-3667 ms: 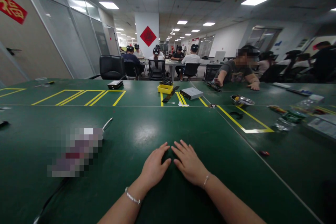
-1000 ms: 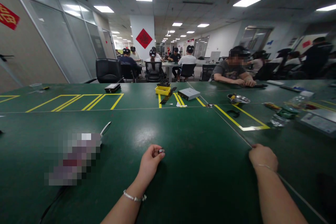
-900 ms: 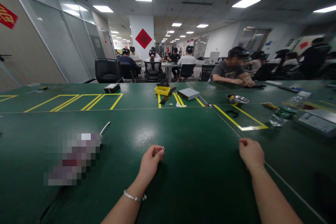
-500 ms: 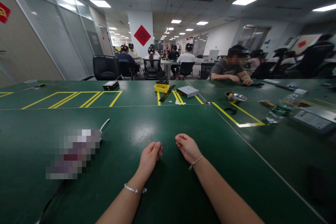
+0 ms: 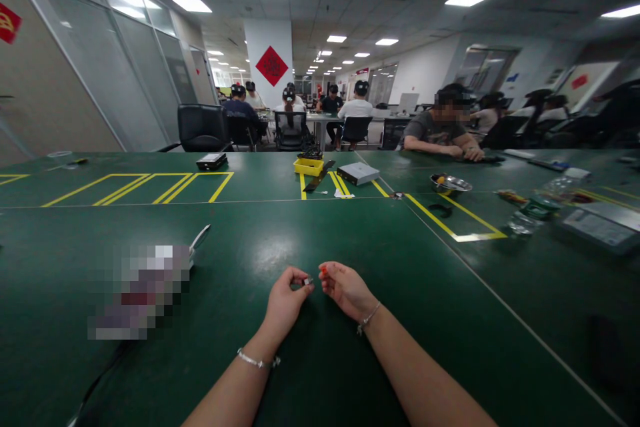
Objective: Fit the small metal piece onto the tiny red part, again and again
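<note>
Low over the green table (image 5: pixel 240 320), my left hand (image 5: pixel 286 297) pinches a small silvery-white piece (image 5: pixel 308 281) between thumb and fingertips. The piece is too small for me to name. Facing it, my right hand (image 5: pixel 347 287) has its fingers curled around a small orange bit (image 5: pixel 324 270), mostly hidden by the fingertips. A narrow gap separates the two hands. Each wrist wears a thin bracelet. Left of my hands lies a blurred-out pouch-like object (image 5: pixel 145 293) with a pale loop at its upper end and a black strap at its lower end.
Farther back are a yellow tray (image 5: pixel 308 167), a grey box (image 5: pixel 358 173), a black device (image 5: pixel 211 161) and a metal bowl (image 5: pixel 451 183). Plastic bottles (image 5: pixel 525 220) and a flat grey case (image 5: pixel 600 227) lie at the right. A person (image 5: pixel 443 127) sits across the table.
My right hand has moved left, closer to my left hand, and an orange bit now shows at its fingertips. The left fingers have shifted, exposing more of the silvery piece.
</note>
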`<state>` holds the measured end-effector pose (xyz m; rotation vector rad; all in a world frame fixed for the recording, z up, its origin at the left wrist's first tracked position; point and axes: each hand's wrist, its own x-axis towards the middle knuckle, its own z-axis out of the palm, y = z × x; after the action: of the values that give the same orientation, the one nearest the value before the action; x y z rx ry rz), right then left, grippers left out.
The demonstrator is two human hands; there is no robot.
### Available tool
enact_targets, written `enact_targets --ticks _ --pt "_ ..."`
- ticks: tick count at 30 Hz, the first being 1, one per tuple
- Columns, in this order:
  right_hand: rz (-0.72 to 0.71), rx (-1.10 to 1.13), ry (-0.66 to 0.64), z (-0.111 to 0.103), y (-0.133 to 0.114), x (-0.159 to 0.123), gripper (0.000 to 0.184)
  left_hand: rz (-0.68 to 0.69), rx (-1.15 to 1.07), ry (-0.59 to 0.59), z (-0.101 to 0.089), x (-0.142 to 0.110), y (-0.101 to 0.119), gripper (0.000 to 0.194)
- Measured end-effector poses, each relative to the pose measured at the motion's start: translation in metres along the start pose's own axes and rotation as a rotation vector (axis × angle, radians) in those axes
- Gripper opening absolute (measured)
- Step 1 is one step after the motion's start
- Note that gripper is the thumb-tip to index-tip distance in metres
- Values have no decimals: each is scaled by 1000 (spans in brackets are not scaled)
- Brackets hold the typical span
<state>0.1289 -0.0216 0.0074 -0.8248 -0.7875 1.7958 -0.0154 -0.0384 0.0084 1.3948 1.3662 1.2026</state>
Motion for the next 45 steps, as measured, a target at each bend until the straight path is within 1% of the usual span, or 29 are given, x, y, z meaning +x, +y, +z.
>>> enact_targets --ticks 3,6,9,11,14,17,19,24,29,34,40,45 --pt "-13 -6 -39 0 0 0 26 -4 -26 -11 -1 -1 2 13" --pt "-8 1 -43 -1 1 0 26 -10 -41 -33 -1 -1 4 16" --pt "4 14 -39 -2 1 1 26 6 -35 -58 -2 -2 3 29" --pt "10 17 -32 -2 1 2 26 -5 -47 -67 -2 -1 3 33" --pt "19 18 -18 -2 0 2 27 -20 -65 -62 -1 -1 1 28" --pt "18 9 -5 -1 -1 0 27 11 -56 -31 0 0 0 16" --pt "7 -10 9 1 -1 0 26 31 -40 -12 1 0 -1 13" --pt "-63 -110 58 10 6 -3 25 58 43 30 2 -2 -2 13" --pt "-119 -249 163 18 14 -5 25 110 150 93 2 -5 2 10" --pt "-195 -367 231 21 15 -7 25 165 245 126 1 -8 6 8" --pt "-295 -565 309 23 15 -11 22 183 312 145 1 -9 5 11" --pt "-295 -554 334 22 19 -8 24 209 383 138 1 -9 5 11"
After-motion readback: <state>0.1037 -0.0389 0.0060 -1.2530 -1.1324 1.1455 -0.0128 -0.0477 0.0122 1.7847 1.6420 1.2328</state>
